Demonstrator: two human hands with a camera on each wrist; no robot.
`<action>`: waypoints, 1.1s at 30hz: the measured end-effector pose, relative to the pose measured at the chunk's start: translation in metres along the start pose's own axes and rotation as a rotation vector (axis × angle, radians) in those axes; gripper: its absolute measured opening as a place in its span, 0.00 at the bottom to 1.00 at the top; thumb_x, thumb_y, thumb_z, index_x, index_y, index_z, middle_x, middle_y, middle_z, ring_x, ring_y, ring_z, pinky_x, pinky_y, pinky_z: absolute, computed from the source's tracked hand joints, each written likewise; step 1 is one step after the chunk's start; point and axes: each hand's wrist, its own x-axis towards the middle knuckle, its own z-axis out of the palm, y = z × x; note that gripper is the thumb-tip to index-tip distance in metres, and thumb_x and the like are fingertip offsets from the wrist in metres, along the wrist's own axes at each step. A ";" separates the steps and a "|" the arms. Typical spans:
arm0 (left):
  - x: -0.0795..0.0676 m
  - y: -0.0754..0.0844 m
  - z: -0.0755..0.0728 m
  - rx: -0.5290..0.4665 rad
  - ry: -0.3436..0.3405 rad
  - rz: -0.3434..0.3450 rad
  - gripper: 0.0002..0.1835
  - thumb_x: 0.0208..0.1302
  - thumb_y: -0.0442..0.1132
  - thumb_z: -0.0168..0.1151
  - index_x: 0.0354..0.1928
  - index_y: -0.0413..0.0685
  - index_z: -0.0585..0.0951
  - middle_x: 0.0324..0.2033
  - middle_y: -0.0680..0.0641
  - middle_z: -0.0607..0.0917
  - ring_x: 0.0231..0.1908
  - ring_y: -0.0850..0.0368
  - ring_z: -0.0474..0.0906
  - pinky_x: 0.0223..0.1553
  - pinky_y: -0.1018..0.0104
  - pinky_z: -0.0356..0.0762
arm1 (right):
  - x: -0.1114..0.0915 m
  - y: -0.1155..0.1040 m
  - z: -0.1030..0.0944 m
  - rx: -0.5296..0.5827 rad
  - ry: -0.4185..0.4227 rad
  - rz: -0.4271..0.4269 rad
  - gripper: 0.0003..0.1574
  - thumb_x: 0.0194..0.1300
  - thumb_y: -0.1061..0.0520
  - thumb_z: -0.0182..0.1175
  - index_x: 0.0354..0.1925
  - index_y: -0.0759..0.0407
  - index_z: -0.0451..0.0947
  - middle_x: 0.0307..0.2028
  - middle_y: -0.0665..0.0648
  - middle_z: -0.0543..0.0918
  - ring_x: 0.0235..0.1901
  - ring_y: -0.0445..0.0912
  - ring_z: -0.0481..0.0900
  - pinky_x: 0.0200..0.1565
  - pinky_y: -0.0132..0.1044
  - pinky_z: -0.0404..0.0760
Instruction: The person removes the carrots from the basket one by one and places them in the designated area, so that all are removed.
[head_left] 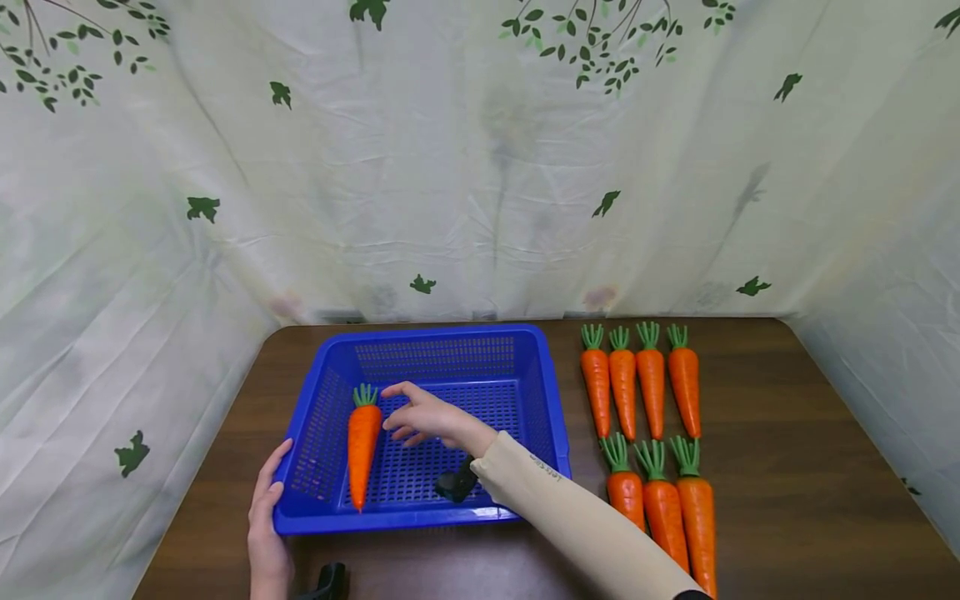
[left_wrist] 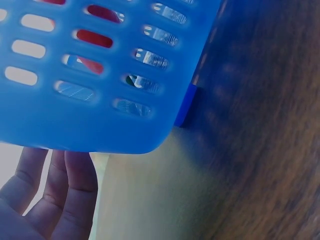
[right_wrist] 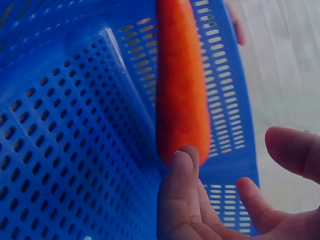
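Observation:
A blue perforated plastic basket (head_left: pixel 420 333) sits on the brown table. One orange carrot with a green top (head_left: pixel 363 450) lies in its left part, top pointing away. My right hand (head_left: pixel 431 417) hovers over the basket just right of that carrot, fingers spread and loosely bent, holding nothing. Seen from the right wrist, its fingertips (right_wrist: pixel 184 162) overlap the thick end of the carrot (right_wrist: pixel 182 85); whether they touch, I cannot tell. My left hand (head_left: pixel 266 525) touches the basket's left rim from outside. In the left wrist view the fingertips of this hand (left_wrist: pixel 77 172) disappear behind the rim.
To the right of the basket, several more carrots (head_left: pixel 651 392) lie in two rows on the table (head_left: pixel 780 450). A leaf-patterned curtain (head_left: pixel 480 167) rises behind and along the sides. Black wrist straps show by both hands.

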 end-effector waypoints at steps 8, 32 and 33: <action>0.000 0.000 0.000 0.002 0.004 0.000 0.27 0.74 0.47 0.29 0.72 0.56 0.62 0.68 0.53 0.60 0.61 0.55 0.57 0.53 0.70 0.55 | 0.005 0.004 0.003 0.010 -0.008 0.017 0.34 0.63 0.65 0.58 0.66 0.61 0.61 0.42 0.59 0.81 0.47 0.64 0.78 0.46 0.52 0.77; 0.000 0.002 -0.002 0.046 -0.003 -0.066 0.27 0.74 0.50 0.29 0.72 0.62 0.60 0.71 0.53 0.56 0.63 0.56 0.53 0.58 0.60 0.51 | 0.026 0.011 0.014 -0.014 -0.003 0.079 0.36 0.61 0.63 0.60 0.66 0.55 0.62 0.44 0.58 0.76 0.43 0.61 0.80 0.42 0.49 0.79; 0.000 0.002 -0.002 0.045 -0.004 -0.071 0.27 0.74 0.51 0.29 0.72 0.62 0.60 0.71 0.53 0.56 0.64 0.56 0.53 0.59 0.59 0.50 | 0.027 0.012 0.015 -0.014 0.000 0.083 0.36 0.61 0.63 0.60 0.66 0.55 0.62 0.45 0.58 0.75 0.42 0.61 0.80 0.42 0.49 0.79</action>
